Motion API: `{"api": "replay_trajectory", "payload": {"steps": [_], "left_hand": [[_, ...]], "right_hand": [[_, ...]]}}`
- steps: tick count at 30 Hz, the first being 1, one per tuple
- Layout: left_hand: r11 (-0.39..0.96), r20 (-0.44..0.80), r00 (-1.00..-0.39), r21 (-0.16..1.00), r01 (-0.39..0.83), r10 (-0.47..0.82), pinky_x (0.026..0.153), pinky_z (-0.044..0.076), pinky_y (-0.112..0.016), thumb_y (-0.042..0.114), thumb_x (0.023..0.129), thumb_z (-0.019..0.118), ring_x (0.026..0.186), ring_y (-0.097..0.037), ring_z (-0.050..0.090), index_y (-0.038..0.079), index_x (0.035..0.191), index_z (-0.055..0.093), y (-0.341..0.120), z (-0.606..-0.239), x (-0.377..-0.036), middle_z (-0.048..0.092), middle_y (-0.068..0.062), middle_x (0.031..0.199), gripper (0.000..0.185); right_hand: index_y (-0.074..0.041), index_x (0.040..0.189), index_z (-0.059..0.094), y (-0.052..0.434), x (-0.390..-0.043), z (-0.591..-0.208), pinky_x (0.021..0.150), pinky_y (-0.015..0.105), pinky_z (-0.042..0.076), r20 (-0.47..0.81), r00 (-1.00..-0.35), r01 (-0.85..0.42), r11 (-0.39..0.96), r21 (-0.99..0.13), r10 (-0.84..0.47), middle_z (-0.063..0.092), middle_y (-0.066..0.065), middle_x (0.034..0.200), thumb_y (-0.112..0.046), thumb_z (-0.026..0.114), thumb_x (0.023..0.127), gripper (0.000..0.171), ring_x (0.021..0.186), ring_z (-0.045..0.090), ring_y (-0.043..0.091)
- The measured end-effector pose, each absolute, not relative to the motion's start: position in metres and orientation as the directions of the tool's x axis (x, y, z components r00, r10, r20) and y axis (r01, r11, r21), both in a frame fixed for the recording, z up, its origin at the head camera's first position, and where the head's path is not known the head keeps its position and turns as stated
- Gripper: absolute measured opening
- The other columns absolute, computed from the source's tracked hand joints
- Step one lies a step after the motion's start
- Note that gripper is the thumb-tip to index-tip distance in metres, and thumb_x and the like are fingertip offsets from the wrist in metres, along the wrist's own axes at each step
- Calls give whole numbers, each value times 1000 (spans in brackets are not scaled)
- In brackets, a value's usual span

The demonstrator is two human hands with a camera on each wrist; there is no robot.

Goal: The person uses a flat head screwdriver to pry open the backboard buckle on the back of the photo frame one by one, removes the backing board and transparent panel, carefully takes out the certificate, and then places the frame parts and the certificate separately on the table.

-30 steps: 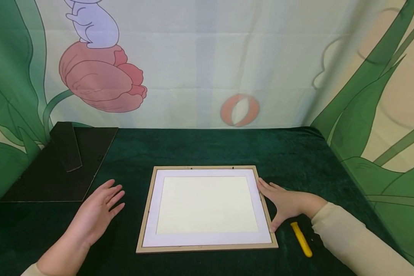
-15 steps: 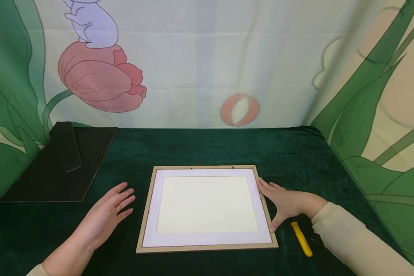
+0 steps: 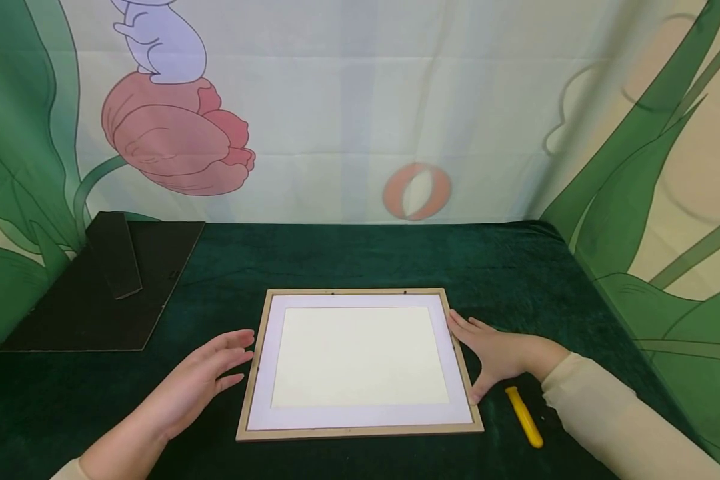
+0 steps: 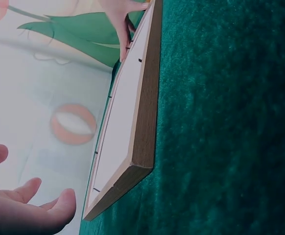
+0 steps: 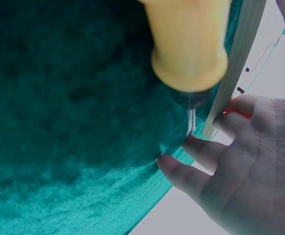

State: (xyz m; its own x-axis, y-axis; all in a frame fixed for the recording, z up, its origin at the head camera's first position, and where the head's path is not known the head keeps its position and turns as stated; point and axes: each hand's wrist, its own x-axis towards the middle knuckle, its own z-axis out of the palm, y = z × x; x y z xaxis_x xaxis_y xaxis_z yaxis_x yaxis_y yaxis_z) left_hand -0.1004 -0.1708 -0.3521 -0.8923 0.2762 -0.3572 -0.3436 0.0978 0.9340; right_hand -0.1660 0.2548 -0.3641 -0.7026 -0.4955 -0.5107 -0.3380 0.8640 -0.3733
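Observation:
A light wooden picture frame [image 3: 360,432] lies flat on the table, with a white mat [image 3: 360,416] around a cream sheet [image 3: 360,357] inside it. My right hand [image 3: 504,357] touches its right side, thumb and fingers spread along the edge. At the left side my left hand [image 3: 198,383] is relaxed, fingertips close to the wood and nothing held. The left wrist view shows those fingers [image 4: 59,213] near the frame's corner. Beside my right hand lies a yellow-handled screwdriver [image 3: 523,417]; its dark collar and metal shaft show in the right wrist view.
A black backing board [image 3: 54,323] with a hinged stand leg [image 3: 117,260] lies at the back left. Dark green velvet cloth [image 3: 360,253] covers the table. A printed curtain [image 3: 312,133] hangs behind and along the sides.
My left hand has moved right from beside the backing board, up close to the frame's left edge. The right hand, frame and screwdriver stay where they were.

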Motion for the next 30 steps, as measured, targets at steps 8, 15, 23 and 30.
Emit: {"api": "replay_trajectory", "payload": {"steps": [8, 15, 23, 30], "left_hand": [[114, -380, -879, 925, -362, 287, 93, 24, -47, 34, 86, 46, 118, -29, 25, 5, 128, 26, -166, -355, -99, 23, -11, 133, 55], [238, -390, -871, 914, -327, 300, 90, 31, -43, 39, 81, 51, 114, -25, 32, 6, 126, 35, -157, -357, -98, 30, -10, 132, 57], [367, -352, -839, 908, -201, 414, 87, 36, -41, 38, 85, 47, 110, -25, 37, 7, 122, 42, -145, -359, -94, 38, -10, 127, 49], [414, -331, -787, 904, -106, 520, 87, 34, -44, 35, 86, 45, 107, -22, 41, 7, 119, 45, -136, -363, -94, 46, -7, 120, 43]], "right_hand": [[-10, 136, -3, 255, -166, -365, 94, 52, 14, -514, -701, -332, 864, -378, -494, -11, 8, 140, -53, 72, 48, 124, 124, -1, 36], [-10, 136, -3, 255, -166, -365, 95, 52, 13, -511, -703, -332, 864, -378, -494, -10, 9, 140, -52, 73, 48, 124, 124, -1, 36], [-10, 136, -3, 256, -167, -366, 95, 52, 13, -508, -705, -328, 863, -385, -495, -11, 8, 140, -52, 73, 48, 124, 124, -2, 35], [-11, 136, -4, 257, -168, -368, 95, 52, 13, -511, -704, -331, 864, -379, -494, -11, 7, 140, -54, 72, 47, 125, 125, -2, 34]]}}
